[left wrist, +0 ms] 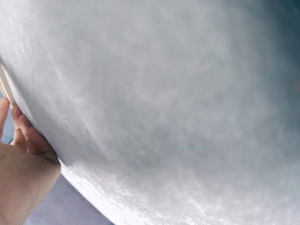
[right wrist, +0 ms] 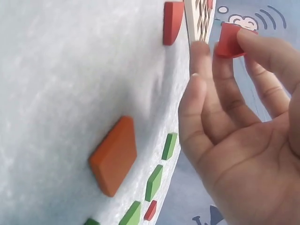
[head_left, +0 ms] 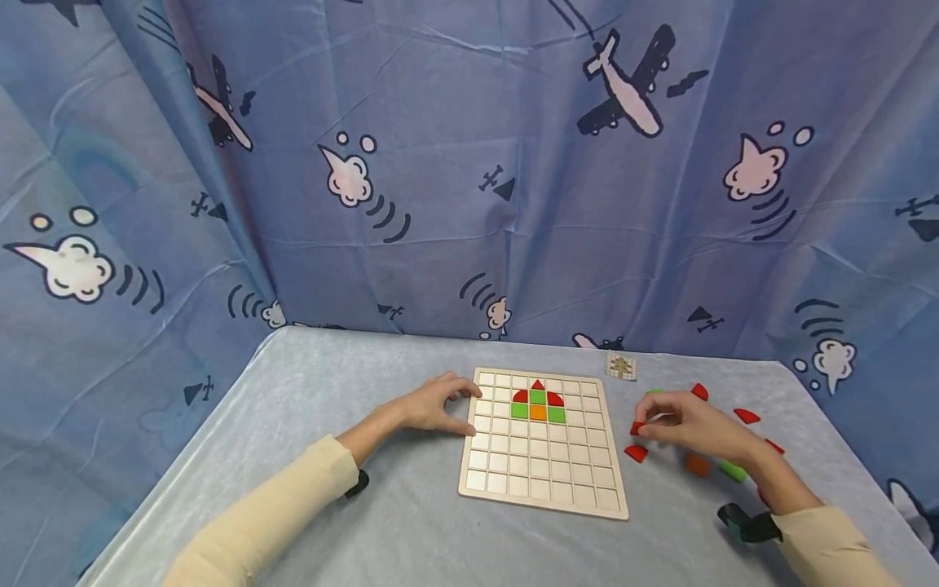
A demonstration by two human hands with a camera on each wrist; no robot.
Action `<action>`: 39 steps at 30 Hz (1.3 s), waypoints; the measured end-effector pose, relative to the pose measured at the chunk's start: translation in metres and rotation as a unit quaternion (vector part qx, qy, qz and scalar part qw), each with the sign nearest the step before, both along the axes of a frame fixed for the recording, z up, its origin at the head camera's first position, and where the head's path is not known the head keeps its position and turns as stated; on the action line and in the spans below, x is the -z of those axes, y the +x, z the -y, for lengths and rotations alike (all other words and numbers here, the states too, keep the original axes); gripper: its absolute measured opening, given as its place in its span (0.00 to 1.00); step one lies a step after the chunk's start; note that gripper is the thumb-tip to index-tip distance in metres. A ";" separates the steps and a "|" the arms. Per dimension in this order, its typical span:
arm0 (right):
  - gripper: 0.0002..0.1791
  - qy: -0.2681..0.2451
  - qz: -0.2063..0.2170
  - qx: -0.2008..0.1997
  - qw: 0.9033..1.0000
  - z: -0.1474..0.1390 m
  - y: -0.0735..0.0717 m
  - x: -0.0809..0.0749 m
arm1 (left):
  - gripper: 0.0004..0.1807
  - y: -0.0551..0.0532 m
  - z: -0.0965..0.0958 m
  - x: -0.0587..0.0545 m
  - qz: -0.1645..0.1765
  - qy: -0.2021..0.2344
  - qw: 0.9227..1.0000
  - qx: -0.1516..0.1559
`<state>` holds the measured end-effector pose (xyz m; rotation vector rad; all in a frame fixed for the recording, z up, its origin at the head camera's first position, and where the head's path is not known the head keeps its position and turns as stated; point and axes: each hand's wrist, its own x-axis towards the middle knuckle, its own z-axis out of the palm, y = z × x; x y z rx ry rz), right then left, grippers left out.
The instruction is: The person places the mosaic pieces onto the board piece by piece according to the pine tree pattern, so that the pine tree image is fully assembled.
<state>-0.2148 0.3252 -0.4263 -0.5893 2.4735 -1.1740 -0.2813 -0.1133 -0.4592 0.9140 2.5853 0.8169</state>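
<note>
In the head view a square wooden grid board [head_left: 539, 469] lies on the table. Several coloured pieces sit in its upper cells: a red triangle [head_left: 538, 384] on top, red quarter-circles [head_left: 555, 399] at the sides, green squares [head_left: 557, 415] and an orange square [head_left: 539, 412]. My left hand [head_left: 434, 405] rests at the board's left edge, thumb and fingers spread along it. To the right of the board, my right hand [head_left: 682, 420] pinches a red block with a curved side [right wrist: 229, 41] between thumb and fingertips, held above the table.
Loose pieces lie around the right hand: a red quarter-circle [head_left: 636, 453] beside the board, an orange block [right wrist: 114, 159], several green blocks [right wrist: 154, 183] and more red ones [head_left: 747, 416]. A small pattern card [head_left: 621, 366] lies behind the board's right corner. A printed curtain [head_left: 440, 163] hangs behind the table.
</note>
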 end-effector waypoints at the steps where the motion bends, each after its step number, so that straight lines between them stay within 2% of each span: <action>1: 0.11 -0.003 0.002 0.001 1.000 0.001 0.000 0.000 | 0.33 0.000 0.000 0.000 0.000 0.000 1.000 0.000; 13: 0.10 0.012 -0.050 0.021 0.998 0.026 -0.008 0.000 | 0.33 0.001 0.001 0.000 0.008 -0.001 1.000 -0.005; 19: 0.09 0.000 -0.056 0.022 0.998 0.042 -0.014 -0.002 | 0.33 0.001 0.001 0.000 0.008 -0.005 1.000 -0.007; 28: 0.08 -0.031 -0.046 -0.005 0.998 0.064 -0.025 0.003 | 0.33 0.001 0.001 0.000 0.005 -0.001 1.000 -0.003; 33: 0.06 -0.032 -0.063 -0.010 0.997 0.077 -0.027 0.001 | 0.33 -0.001 0.000 0.002 0.000 -0.003 1.000 0.000; 39: 0.11 -0.039 -0.063 -0.004 0.997 0.093 -0.031 0.001 | 0.34 0.000 0.000 0.002 -0.001 -0.003 1.000 -0.002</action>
